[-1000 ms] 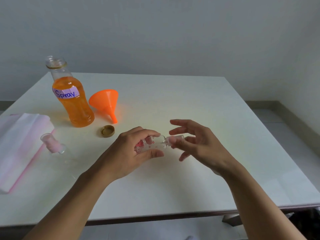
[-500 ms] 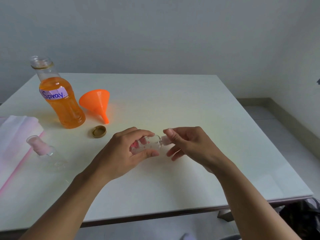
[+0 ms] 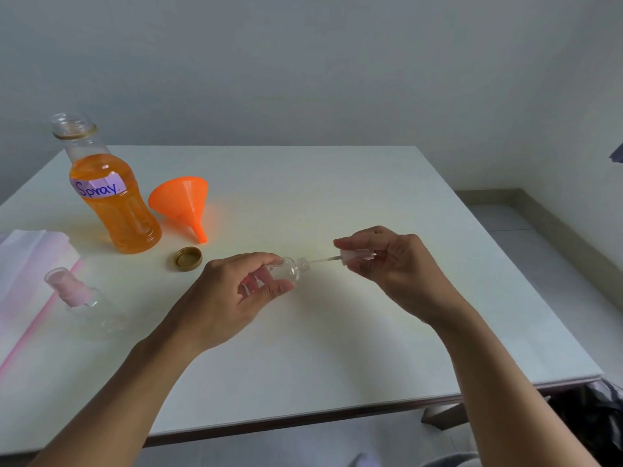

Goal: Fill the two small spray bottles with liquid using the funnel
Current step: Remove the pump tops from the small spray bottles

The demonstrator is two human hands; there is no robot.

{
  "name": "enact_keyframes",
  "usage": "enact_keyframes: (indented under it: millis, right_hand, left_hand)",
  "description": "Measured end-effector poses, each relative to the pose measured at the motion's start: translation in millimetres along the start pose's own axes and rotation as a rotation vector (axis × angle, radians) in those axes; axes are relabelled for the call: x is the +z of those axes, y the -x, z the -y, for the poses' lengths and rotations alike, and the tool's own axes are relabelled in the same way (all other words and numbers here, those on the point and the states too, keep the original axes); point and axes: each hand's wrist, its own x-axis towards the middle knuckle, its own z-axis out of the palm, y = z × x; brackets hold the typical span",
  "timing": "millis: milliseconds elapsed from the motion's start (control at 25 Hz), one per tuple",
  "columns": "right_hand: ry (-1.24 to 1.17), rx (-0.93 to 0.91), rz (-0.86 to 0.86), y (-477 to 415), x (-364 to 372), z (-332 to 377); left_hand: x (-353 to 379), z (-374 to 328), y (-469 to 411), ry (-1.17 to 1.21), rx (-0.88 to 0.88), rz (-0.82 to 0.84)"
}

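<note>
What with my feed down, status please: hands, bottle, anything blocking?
Left hand grips small spray bottle, uncapped. Right hand pinches pump cap, off the neck. Funnel lies untouched; nothing blocking.

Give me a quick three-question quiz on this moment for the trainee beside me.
1. True or false: the funnel sits in the small spray bottle.
2. What does the right hand hold? A funnel; B pump head; C small spray bottle.
3. Which of the hands grips the small spray bottle?
Key: 1 false, the funnel lies on the table; 2 B; 3 the left hand.
</note>
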Motion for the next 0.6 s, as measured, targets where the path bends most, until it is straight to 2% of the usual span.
enact_keyframes:
  millis: [120, 240, 400, 600]
  right_hand:
    - [0.03, 0.041, 0.002, 8.0, -20.5, -1.8]
    - [-0.064, 0.096, -0.047, 15.8, -39.3, -0.9]
    - [-0.06, 0.138, -0.251, 20.4, -60.3, -10.4]
    - [0.134, 0.175, -0.573, 34.4, -85.3, -37.2]
  left_hand:
    - [1.6, -1.4, -1.3, 0.005, -0.036, -0.001]
    - [6.8, -8.4, -2.9, 0.091, -0.064, -0.034]
    - [29.4, -25.4, -9.6, 0.284, -0.086, -0.08]
    - [83.0, -66.1, -43.0, 0.471, -0.005, -0.074]
